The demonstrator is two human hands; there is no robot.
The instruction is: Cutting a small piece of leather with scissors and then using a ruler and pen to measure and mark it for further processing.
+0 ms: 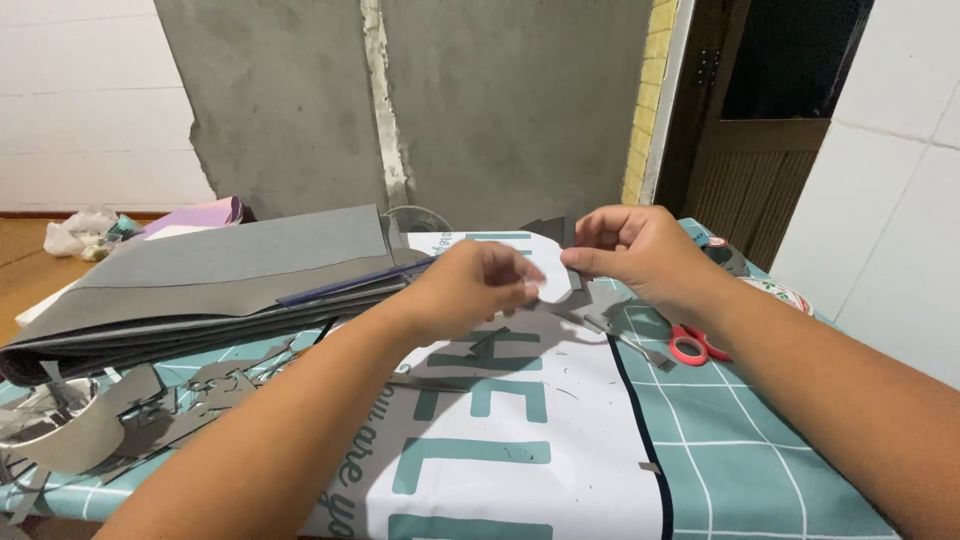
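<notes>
Teal grid-patterned tablecloth (760, 470), both hands above it.
Left hand (470, 285) and right hand (640, 250) each pinch small white rounded paper cutout (552, 275); red-handled scissors (692, 345) lie right of cutout.

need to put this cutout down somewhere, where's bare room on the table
Free: the teal checked cloth in front of the red-handled scissors, right of the dark border line, with only a tiny scrap on it. The white lettered panel between the forearms is also mostly bare. Crowded: the left side, with grey scraps, a tape roll and stacked grey sheets.
</notes>
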